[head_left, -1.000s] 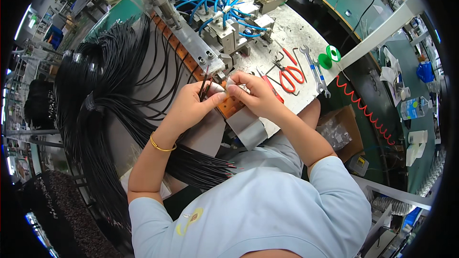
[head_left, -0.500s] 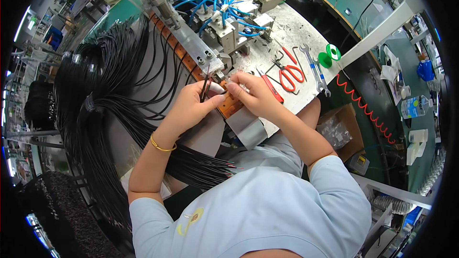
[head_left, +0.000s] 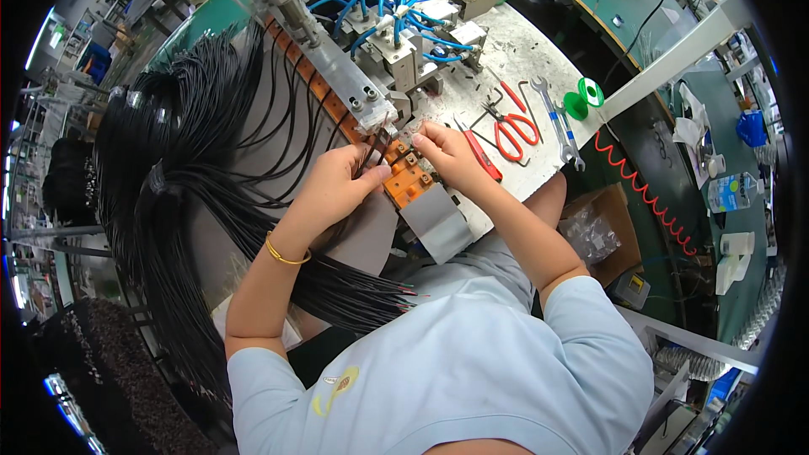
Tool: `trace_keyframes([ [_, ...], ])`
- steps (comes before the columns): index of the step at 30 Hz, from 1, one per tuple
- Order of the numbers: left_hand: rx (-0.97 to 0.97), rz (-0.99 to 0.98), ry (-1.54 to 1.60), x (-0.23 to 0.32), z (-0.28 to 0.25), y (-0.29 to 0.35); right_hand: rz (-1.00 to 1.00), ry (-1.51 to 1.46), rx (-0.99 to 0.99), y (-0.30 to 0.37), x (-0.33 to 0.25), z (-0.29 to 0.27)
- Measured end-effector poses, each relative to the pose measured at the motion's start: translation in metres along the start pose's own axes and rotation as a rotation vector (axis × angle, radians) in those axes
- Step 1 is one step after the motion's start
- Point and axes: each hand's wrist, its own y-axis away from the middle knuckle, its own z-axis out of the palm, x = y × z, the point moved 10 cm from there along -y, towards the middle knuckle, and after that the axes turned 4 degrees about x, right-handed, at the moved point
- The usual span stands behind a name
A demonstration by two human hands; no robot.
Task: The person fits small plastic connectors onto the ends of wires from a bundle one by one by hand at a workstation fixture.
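Observation:
My left hand point(head_left: 339, 181) is closed around a thin black cable point(head_left: 367, 154), its thumb and fingers pressed together at the left side of an orange fixture block point(head_left: 410, 181). Just across the block, my right hand point(head_left: 451, 156) has its thumb and index finger drawn together near the block's upper end; whatever is between them is too small to make out. Directly beyond both hands stands the metal head of a bench machine point(head_left: 366, 101), its lower tip close to my fingertips.
A thick bundle of black cables point(head_left: 168, 143) hangs at the left, with more cable ends point(head_left: 362, 295) over my lap. Blue air tubes point(head_left: 396, 0) top the machine. Red-handled pliers point(head_left: 516, 136), a red knife point(head_left: 482, 156), wrenches point(head_left: 556, 122) and a green spool point(head_left: 581, 99) lie on the right.
My hands have drawn apart, with the right thumb and fingers shifting up and away from the left. More of the orange block now shows between them.

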Motion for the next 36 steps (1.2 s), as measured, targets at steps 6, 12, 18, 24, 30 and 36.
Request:
trace_keyframes([
  [6,-0.007,-0.023,0.075,-0.003,0.000,0.001,-0.279,0.665,0.190,0.014,-0.067,-0.011],
  [12,-0.061,-0.032,0.104,0.010,0.005,0.008,-0.452,0.242,0.064,0.028,-0.100,0.002],
  [18,-0.066,-0.060,0.201,0.005,0.005,0.006,-0.514,0.327,-0.024,0.033,-0.108,0.010],
  [24,-0.107,-0.106,0.459,0.006,0.010,0.008,-0.652,0.409,0.016,0.035,-0.110,0.009],
  [30,-0.075,-0.015,0.386,0.010,0.007,0.005,-0.370,0.156,0.048,0.027,-0.091,0.001],
  [36,0.052,0.072,0.004,-0.002,-0.013,-0.001,-0.340,0.280,0.072,0.020,-0.077,-0.002],
])
